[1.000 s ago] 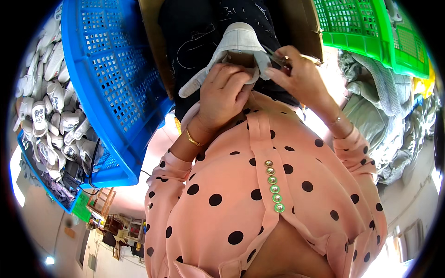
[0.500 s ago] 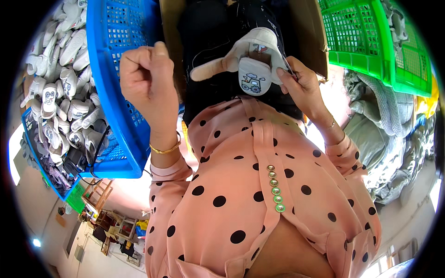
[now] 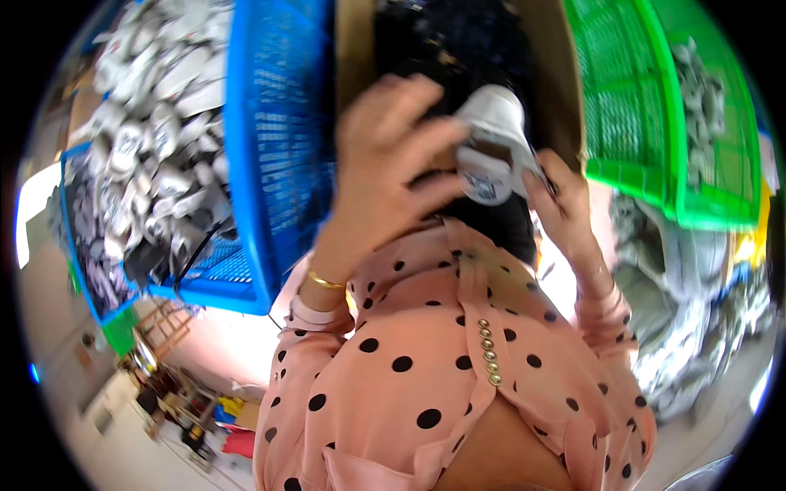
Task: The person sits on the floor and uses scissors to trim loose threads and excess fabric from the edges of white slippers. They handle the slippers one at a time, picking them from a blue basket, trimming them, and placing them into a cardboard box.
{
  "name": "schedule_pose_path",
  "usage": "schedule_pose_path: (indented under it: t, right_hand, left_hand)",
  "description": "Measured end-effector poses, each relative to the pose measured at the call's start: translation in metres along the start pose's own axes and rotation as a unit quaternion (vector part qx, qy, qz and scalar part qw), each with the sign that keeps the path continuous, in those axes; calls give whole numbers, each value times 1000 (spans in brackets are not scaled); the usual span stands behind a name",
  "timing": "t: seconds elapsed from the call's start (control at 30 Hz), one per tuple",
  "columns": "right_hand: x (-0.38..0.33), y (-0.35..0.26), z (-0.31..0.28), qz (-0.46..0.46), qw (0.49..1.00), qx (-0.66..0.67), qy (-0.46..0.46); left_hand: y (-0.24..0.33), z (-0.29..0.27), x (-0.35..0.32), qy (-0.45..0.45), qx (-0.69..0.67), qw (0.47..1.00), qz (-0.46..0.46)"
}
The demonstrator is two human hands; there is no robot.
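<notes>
A small white shoe [image 3: 494, 116] with a cartoon print on its flap is held over my dark-trousered lap. My right hand [image 3: 562, 200] grips the shoe's right side, its fingers closed. A thin dark object [image 3: 547, 175], too small to make out, also shows at those fingers. Just left of the shoe, my left hand [image 3: 393, 159] is blurred by motion. Its fingers are spread apart and reach toward the shoe's edge, with nothing visible in them. Whether the fingertips touch the shoe, I cannot tell.
On the left, a blue plastic basket [image 3: 254, 196] stands beside a heap of similar white shoes [image 3: 164, 131]. A green basket [image 3: 667, 106] at the right holds greyish pieces. Below it are grey fabric bundles [image 3: 671, 286]. Cardboard box walls [image 3: 561, 74] flank my lap.
My left hand has moved right toward the shoe and gone from closed to spread fingers. The shoe has turned in my right hand and shifted slightly right. The view has swung a little.
</notes>
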State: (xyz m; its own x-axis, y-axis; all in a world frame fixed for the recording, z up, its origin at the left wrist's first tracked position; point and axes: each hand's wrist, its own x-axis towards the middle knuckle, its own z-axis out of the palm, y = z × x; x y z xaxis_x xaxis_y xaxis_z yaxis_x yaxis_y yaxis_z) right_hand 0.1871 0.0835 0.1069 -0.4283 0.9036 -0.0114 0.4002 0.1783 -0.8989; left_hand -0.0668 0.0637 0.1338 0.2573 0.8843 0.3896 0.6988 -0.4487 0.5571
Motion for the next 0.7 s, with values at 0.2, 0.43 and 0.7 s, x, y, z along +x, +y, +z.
schedule_pose_path:
  t: [0.2,0.43,0.7]
  right_hand:
    - [-4,13,-12,91,991,94,-7]
    - [35,53,-198,17,857,428,286]
    - [47,21,-79,127,864,381,304]
  left_hand:
    - [-23,-17,-20,184,-121,949,-225]
    - [3,-117,-57,218,41,952,-211]
    - [-83,-188,-98,-7,149,893,-425]
